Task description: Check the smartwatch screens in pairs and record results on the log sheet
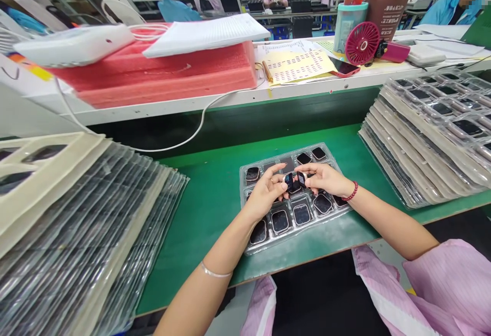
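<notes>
A: What do we record mid-frame?

B: We record the left hand and the right hand close together, each pinching something. The left grips a dark, glossy piece; the right grips a second dark piece. Fingers partly cover both, so we cannot tell whether the two touch.

A: And beneath?

B: A transparent tray, set at a slant. In its pockets we note square, dark-faced units with rounded corners and light rims, some sitting askew.

A: Surface and room?

B: A green worktop. Above it, a white shelf bears red foam and a pink fan. People sit along the top of the frame.

A: Edges, space?

B: We find a left stack and a right stack of trays flanking the work. Green separates each from the tray. Its lower side lies near the worktop's front edge.
</notes>
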The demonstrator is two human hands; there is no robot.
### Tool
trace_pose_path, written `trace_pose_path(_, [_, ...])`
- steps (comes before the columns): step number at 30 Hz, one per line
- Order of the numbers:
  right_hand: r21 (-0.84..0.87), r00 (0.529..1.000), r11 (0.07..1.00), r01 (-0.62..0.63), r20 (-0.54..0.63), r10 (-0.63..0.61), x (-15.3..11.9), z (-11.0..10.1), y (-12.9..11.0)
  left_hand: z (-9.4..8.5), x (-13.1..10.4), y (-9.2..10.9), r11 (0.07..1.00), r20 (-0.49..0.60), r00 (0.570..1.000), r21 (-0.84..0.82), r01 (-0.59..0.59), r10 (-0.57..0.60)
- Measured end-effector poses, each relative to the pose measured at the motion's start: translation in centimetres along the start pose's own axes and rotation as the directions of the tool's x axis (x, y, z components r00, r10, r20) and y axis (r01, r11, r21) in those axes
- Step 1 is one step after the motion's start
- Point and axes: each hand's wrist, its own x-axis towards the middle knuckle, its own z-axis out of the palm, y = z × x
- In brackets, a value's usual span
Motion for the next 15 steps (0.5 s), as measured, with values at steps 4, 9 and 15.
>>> trace_pose_path(4, [-0.028, 1.000, 1.000, 0.006, 0.011, -0.006, 0.09, -0.08, 0.21, 0.09, 0.05, 0.22, 1.000, 0.014, 1.000, -0.004, 0.001, -0.001])
trace_pose_path(9, [-0.069, 0.999, 0.997, 0.030, 0.025, -0.028, 0.15, -0.33, 0.59, 0.24, 0.08, 0.60, 1.000, 0.032, 0.999, -0.009, 0.009, -0.009])
trace_pose_path(15, [-0.156, 0.998, 0.985, 0.069, 0.016, -0.067, 0.16, -0.26, 0.82, 0.13, 0.22, 0.28, 1.000, 0.031, 0.999, 0.007, 0.007, -0.007])
